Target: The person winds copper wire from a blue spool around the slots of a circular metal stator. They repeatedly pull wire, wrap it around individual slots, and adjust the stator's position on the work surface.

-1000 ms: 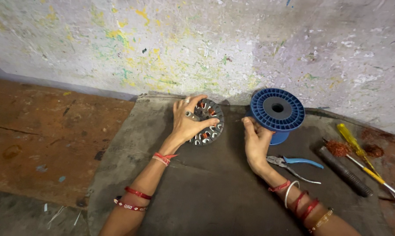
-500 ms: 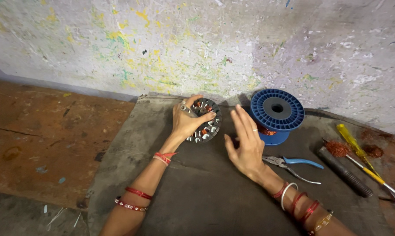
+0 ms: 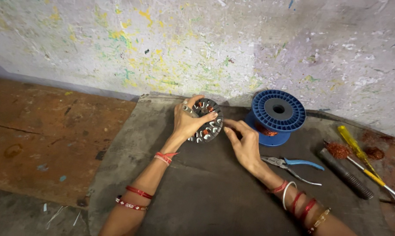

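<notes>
My left hand (image 3: pixel 188 123) grips a round metal motor stator (image 3: pixel 207 123) with copper windings, tilted up on its edge on a dark grey mat (image 3: pixel 193 192). My right hand (image 3: pixel 244 144) reaches in from the right, its fingertips touching the stator's right rim. Whether the fingers pinch a wire is too small to tell. A blue plastic spool (image 3: pixel 275 114) with copper wire stands just right of the stator, by the wall.
Blue-handled pliers (image 3: pixel 293 166) lie right of my right hand. Further right are a dark metal rod (image 3: pixel 345 174), yellow-handled screwdrivers (image 3: pixel 359 155) and clumps of copper wire scrap (image 3: pixel 337 149). A paint-splattered wall rises behind; a worn brown floor (image 3: pixel 44 131) spreads to the left.
My right hand moved left from the blue spool to the stator's right rim. My left hand tipped the stator up a little and keeps hold of it.
</notes>
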